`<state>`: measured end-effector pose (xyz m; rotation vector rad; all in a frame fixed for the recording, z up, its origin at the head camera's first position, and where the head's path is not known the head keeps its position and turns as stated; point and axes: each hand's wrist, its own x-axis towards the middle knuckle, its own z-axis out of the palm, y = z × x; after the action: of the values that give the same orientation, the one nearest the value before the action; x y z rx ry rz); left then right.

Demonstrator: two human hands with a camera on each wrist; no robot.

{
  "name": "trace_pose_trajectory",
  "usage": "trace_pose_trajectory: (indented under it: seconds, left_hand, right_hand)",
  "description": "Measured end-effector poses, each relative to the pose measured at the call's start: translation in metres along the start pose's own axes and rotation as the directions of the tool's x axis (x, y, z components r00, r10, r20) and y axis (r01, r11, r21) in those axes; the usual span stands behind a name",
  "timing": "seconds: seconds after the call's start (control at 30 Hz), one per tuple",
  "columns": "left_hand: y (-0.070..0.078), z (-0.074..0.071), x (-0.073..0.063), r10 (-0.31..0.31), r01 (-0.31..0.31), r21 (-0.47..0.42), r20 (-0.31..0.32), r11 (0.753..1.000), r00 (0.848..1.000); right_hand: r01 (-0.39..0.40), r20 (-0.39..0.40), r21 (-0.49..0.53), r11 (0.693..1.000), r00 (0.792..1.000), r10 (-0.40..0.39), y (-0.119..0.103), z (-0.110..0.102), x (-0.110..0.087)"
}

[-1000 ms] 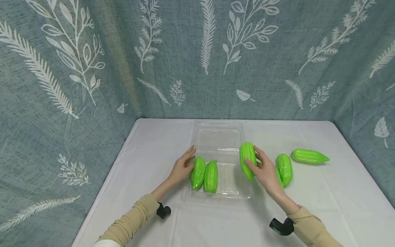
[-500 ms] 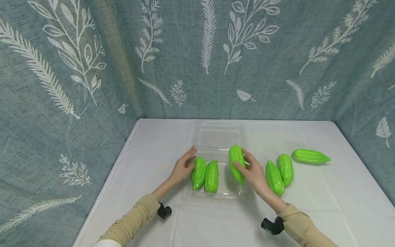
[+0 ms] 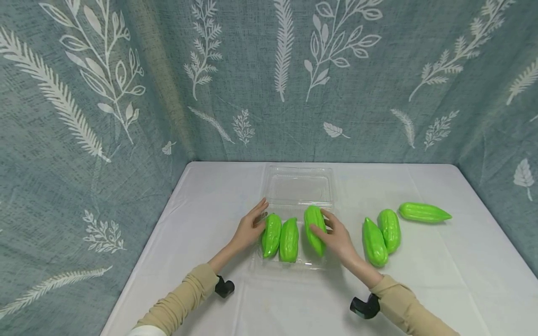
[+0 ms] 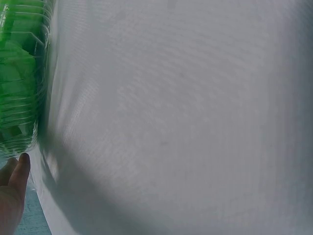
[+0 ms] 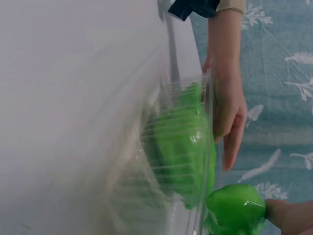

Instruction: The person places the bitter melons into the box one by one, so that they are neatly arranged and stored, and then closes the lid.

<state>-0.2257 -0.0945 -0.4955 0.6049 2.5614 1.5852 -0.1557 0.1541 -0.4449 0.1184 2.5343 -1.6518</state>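
Note:
My right hand point(image 3: 340, 241) grips a bright green ridged gourd point(image 3: 314, 226), thumb on the near side and fingers on its right. It is held over the right part of a clear plastic clamshell box point(image 3: 275, 265), pointed end toward me. Two more green gourds, a left one point(image 3: 272, 235) and a middle one point(image 3: 288, 240), lie side by side in the box's left part. My left hand point(image 3: 247, 231) rests at the box's left rim, fingers extended. In the left wrist view, fingertips point(image 4: 23, 159) meet the ribbed wall; the right wrist view shows the held gourd point(image 5: 237, 205) above the rim.
The box's clear lid point(image 3: 299, 184) lies folded back behind it. To the right, two gourds point(image 3: 375, 242) lean together, with another gourd point(image 3: 424, 212) lying crosswise behind them. A white cloth covers the table point(image 3: 290, 303); a patterned curtain point(image 3: 260, 70) hangs behind.
My right hand has carried its gourd leftward from the box's right edge and lowered it toward the box. My left hand stays at the left rim.

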Motion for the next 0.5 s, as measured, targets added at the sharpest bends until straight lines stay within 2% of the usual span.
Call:
trace_pose_trajectory:
  seconds: [0.37, 0.5]
  left_hand:
    - [0.001, 0.001, 0.000, -0.007, 0.007, -0.012, -0.010, 1.000, 1.000]
    - [0.010, 0.001, -0.002, 0.002, -0.002, -0.010, -0.020, 1.000, 1.000]
  right_hand:
    - [-0.049, 0.016, -0.001, 0.999, 0.999, 0.049, 0.004, 0.013, -0.002]
    - [-0.059, 0.008, -0.007, 0.998, 0.998, 0.059, 0.009, 0.018, -0.001]
